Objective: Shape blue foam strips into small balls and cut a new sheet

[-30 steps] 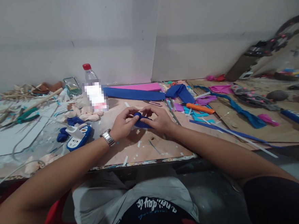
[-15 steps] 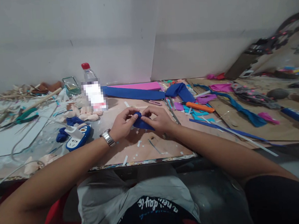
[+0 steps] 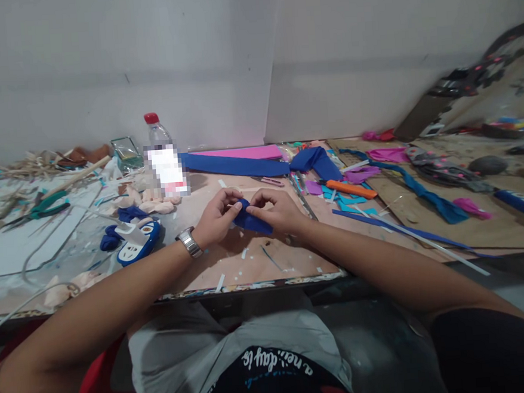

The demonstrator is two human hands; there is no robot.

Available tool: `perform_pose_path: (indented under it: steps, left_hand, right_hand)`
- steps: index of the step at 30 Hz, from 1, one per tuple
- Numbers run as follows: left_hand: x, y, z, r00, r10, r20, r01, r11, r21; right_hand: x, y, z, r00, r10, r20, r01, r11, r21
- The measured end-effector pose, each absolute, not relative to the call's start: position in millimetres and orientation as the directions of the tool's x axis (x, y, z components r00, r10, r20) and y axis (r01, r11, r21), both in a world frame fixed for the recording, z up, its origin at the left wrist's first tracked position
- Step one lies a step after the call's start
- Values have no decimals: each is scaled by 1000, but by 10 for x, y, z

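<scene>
Between my two hands, just above the table, is a small piece of dark blue material, perhaps crepe paper or cloth, folded at the top and hanging loose at the bottom. My left hand pinches its upper left side between thumb and fingers. On the other side my right hand grips the upper right edge, thumb against the fold. Behind the hands lies a long flat blue strip over a pink strip. A folded blue length continues to the right.
A red-capped bottle stands at the back left. Nearer are a blue-and-white power strip with a plugged-in cable, and green-handled pliers. An orange cutter lies among coloured scraps on the right. The wall closes off the back.
Both hands stay at nearly the same place, still pinching the blue piece. Its fold has turned slightly and its lower edge hangs a little further down. The camera view has shifted slightly.
</scene>
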State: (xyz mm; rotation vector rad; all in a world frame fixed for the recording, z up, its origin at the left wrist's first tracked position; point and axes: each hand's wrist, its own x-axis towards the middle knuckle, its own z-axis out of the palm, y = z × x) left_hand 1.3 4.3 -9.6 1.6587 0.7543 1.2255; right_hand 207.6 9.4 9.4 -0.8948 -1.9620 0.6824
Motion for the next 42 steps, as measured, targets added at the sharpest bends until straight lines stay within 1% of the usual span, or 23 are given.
perform_pose_path:
  steps: [3,5,8,11,14,17,21,24,28,30,35,37,42]
  left_hand:
    - [10,44,-90,331,863,381,-42,-390,920]
    - [15,33,-71,341,865,367,-42,-376,925]
    - [31,13,-45,379,858,346,-78,-343,936]
    - [48,4,-45,442,840,316,-175,-264,948]
    - [58,7,-64,480,832,279,-219,-195,956]
    - [60,18,-77,439,850,293,-198,-226,954]
    - [44,45,-72,279,910,306,-91,-292,952]
    - [20,67,-62,251,940,233,-35,-232,972]
    - [-1,83,-45,254,956,147,-22,-146,989]
    - [-5,87,-34,245,961,131,-32,-127,991]
    - [-5,93,-12,212,962,173,-47,-167,985]
    - [-3,90,-7,217,961,170,-48,-163,985]
    - [-1,79,5,212,958,191,-37,-188,982]
  right_hand:
    - [2079,110,68,-388,794,468,325,593,-737]
    - [2083,118,53,-390,771,503,306,624,-719]
    - [2092,122,55,-445,694,566,275,707,-652]
    - [2098,112,80,-547,599,585,234,780,-580]
    - [2099,104,101,-568,571,593,206,796,-569]
    - [2099,106,109,-516,590,621,224,793,-566]
    - [2107,113,115,-370,648,666,308,762,-570]
    - [2115,115,122,-294,676,676,370,733,-571]
    - [2124,114,131,-268,694,668,392,712,-583]
    - [2127,117,128,-258,707,658,381,701,-603]
    - [2130,142,88,-215,758,616,285,652,-703]
    - [2130,158,70,-206,775,598,253,632,-732]
    - [2134,189,55,-195,793,578,238,609,-756]
